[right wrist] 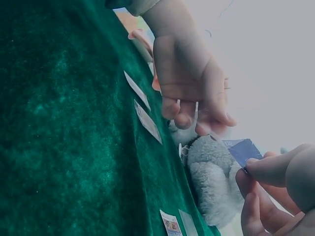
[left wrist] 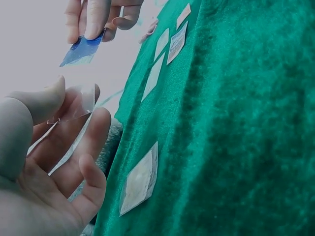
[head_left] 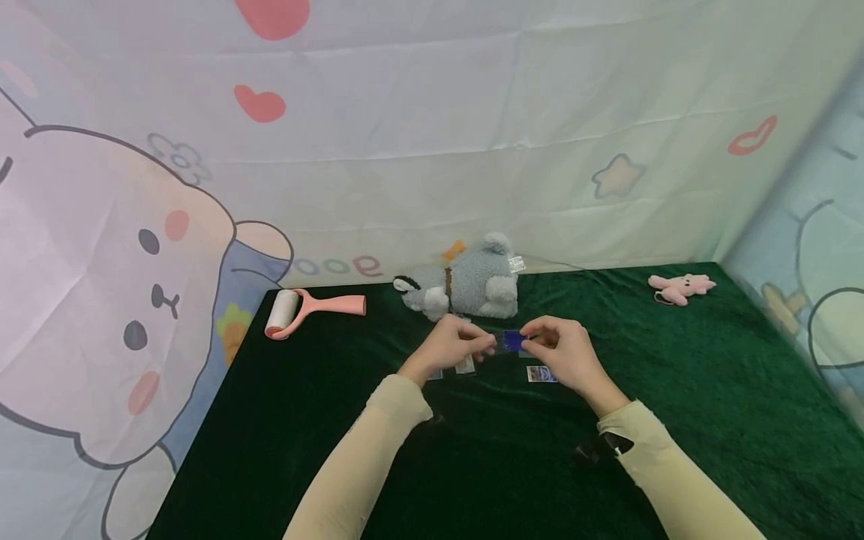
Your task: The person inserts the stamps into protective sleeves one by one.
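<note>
My left hand (head_left: 455, 346) pinches a clear plastic sleeve (left wrist: 78, 102) between thumb and fingers, its other fingers spread loosely behind. Facing it, my right hand (head_left: 563, 356) pinches a small dark blue card (head_left: 514, 340) by its edge. Both are held up over the cloth; in the right wrist view the blue card (right wrist: 244, 152) overlaps the sleeve's end near the left fingertips. Under the left hand lie a pale sleeved card (head_left: 466, 365) and another small card, partly hidden. A printed picture card (head_left: 542, 374) lies below the right hand.
Dark green cloth (head_left: 486, 465) covers the table. A grey plush toy (head_left: 481, 281) lies behind the hands, a pink-handled lint roller (head_left: 331, 304) at the back left, and a small pink plush (head_left: 682, 287) at the back right. A printed curtain (head_left: 432, 135) stands behind.
</note>
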`<state>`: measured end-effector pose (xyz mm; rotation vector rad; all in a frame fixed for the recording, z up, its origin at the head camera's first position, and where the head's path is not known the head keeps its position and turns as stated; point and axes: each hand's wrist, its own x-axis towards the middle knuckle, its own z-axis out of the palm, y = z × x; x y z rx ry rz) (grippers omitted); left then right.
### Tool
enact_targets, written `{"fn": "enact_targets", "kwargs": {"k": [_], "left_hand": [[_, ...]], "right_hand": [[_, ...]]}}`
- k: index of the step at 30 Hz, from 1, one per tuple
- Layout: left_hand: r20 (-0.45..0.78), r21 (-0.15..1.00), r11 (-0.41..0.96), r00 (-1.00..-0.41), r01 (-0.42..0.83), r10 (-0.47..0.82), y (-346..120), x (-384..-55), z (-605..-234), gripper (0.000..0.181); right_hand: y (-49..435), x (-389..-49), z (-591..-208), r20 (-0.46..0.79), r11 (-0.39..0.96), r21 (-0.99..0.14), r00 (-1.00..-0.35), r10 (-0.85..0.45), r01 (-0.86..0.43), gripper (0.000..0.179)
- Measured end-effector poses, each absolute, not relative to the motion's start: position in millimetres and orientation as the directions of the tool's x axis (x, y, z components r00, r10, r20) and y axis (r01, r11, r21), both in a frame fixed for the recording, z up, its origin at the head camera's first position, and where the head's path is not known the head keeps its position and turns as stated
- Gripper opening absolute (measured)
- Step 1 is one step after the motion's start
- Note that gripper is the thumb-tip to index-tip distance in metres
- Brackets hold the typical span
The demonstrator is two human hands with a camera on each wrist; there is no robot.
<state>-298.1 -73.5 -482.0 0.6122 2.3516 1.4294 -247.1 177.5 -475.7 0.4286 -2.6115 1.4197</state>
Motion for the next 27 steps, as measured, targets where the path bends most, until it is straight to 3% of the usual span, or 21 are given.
{"fn": "enact_targets", "kwargs": {"k": [27], "left_hand": [[0.018, 0.916, 0.326, -0.837, 0.234, 0.547, -72.9, -298.8, -480.1, 0.023]], "right_hand": [[176.5, -248.0, -473.4, 0.221, 0.501, -0.812, -0.952, -0.21, -0.299, 0.011]]}}
